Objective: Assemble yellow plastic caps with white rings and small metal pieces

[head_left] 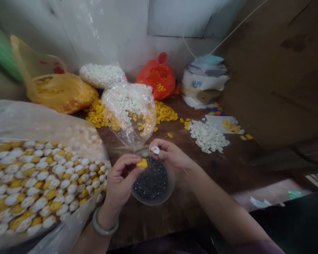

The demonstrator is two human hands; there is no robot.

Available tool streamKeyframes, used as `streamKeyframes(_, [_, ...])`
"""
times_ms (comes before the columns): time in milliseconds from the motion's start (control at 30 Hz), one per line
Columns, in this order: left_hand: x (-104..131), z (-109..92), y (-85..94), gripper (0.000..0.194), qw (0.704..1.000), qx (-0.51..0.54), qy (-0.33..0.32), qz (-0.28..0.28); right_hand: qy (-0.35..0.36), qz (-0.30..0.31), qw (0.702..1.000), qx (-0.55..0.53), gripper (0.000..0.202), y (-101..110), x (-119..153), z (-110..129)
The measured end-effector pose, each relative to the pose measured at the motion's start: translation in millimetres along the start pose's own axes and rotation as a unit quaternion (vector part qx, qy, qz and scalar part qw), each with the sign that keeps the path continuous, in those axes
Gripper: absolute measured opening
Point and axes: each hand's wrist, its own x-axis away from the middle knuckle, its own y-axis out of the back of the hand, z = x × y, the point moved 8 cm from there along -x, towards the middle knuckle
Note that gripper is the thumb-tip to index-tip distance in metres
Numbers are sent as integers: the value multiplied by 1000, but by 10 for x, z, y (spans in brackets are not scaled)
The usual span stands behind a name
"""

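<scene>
Knobbly yellow plastic piece (142, 163) and rounded white plastic piece (155, 150), pinched by nearly closed left hand (123, 176) and right hand (172, 154) respectively, are best steadied above the translucent bowl (170, 185) near the brown wooden desk's (187, 208) front edge.

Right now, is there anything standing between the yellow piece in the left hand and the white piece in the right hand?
Nothing visible: only a small gap separates the yellow piece in the left hand from the white piece in the right hand. The bowl shows below and behind them, not between.
</scene>
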Motion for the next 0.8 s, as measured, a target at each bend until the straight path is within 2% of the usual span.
streamKeyframes(67, [3,-99,0,18,998,-50,-34,9,-10,23,999,45,50,-173,4,-4])
streamKeyframes(133, [-1,-156,-1,20,995,-89,-49,24,11,26,988,150,46,-251,12,74])
streamKeyframes(233, [-10,-201,-24,20,989,-119,-62,60,94,11,940,327,35,-312,51,331])
streamKeyframes(333, [-23,-224,-28,18,990,-106,-65,72,117,35,896,428,30,-407,86,481])
streamKeyframes(400, [-35,-214,-16,17,993,-79,-51,65,110,52,880,459,32,-455,89,505])
streamKeyframes(467, [-44,-190,-4,17,996,-58,-38,56,102,66,877,465,33,-492,83,477])
streamKeyframes(600, [-41,-118,-23,22,996,-27,-35,72,66,67,908,408,31,-449,27,309])
streamKeyframes(667, [-43,-79,-16,22,997,-18,-35,69,33,94,917,386,25,-404,-41,215])
streamKeyframes(733, [-62,-34,37,20,999,-19,-24,33,10,115,909,401,16,-329,-175,203])
streamKeyframes(800, [-89,30,116,16,1000,-11,5,-25,11,57,877,476,3,-150,-423,321])
